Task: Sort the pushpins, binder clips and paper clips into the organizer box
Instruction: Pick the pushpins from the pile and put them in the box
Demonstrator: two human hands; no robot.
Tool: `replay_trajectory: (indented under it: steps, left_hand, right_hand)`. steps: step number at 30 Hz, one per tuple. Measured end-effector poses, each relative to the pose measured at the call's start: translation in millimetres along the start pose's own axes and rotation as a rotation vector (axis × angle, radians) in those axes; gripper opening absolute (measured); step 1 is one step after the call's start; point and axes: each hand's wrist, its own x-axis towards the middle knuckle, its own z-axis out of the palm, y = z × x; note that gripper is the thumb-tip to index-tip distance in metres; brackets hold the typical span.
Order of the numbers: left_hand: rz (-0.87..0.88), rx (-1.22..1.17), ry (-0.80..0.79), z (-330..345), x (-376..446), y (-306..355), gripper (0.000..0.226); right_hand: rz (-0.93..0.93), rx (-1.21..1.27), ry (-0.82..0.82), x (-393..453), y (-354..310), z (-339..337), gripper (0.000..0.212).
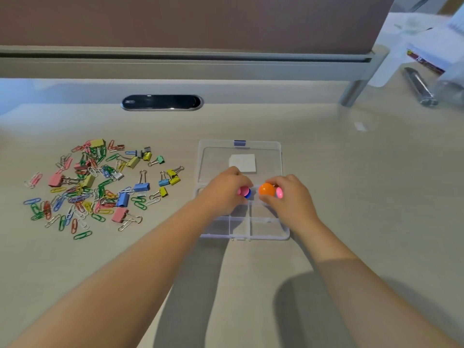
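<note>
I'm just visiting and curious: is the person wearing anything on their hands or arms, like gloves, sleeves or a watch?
No. Both the left hand and the right hand are bare, with no gloves or rings that I can make out. Both forearms are uncovered as far as the picture shows: no sleeves, watch or bracelet in view.

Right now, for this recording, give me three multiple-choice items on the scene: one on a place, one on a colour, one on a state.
1. Where does the clip pile lie relative to the organizer box?
A. to its left
B. inside it
C. to its right

2. What colour is the round piece by the right hand?
A. green
B. orange
C. black

3. What state is the box lid in?
A. latched shut
B. removed
C. open, lying flat

Answers:
1 A, the pile sits on the desk left of the box.
2 B, the orange piece shows at the fingertips.
3 C, the compartments are uncovered.
</note>
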Motion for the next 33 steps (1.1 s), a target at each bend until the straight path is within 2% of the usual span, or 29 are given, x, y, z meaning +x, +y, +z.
replay_trajectory:
  steps: [8,11,14,17,21,24,28,33]
  left_hand:
    - [0.052,0.002,-0.004,1.9,3.0,4.3,0.04]
    - [0.021,-0.044,0.017,0.5,1.5,5.7,0.052]
    - [-0.04,-0.176,0.053,-2.2,-1.1,6.3,0.05]
    - [-0.086,-0.218,0.07,-2.2,-1.5,3.9,0.04]
    - [-0.081,-0.188,0.084,-3.9,-5.4,-2.0,0.038]
    - [-0.076,-0.172,0.115,-5.2,-8.9,-5.0,0.041]
    - [-0.069,-0.149,0.125,-3.0,-10.9,-4.2,0.043]
    - [-0.007,-0.157,0.118,3.8,-10.5,6.5,0.036]
  right_hand:
    - [-0.029,-0.116,-0.101,4.0,-2.3,2.3,0.038]
    - [-0.02,-0.065,-0.092,0.9,-2.1,-2.7,0.047]
    - [0.043,0.105,-0.043,-2.5,-1.2,-6.6,0.043]
    - [0.057,0.134,-0.019,-2.7,2.3,-7.9,0.033]
    - [0.02,0.072,0.02,-2.0,5.1,-9.5,0.032]
    - [-0.053,-0.068,0.029,-0.3,6.0,-7.7,0.029]
    - [-0.029,-0.249,-0.044,2.5,7.7,-6.6,0.04]
    - [-0.012,-0.196,0.0,-0.6,11.8,-13.0,0.044]
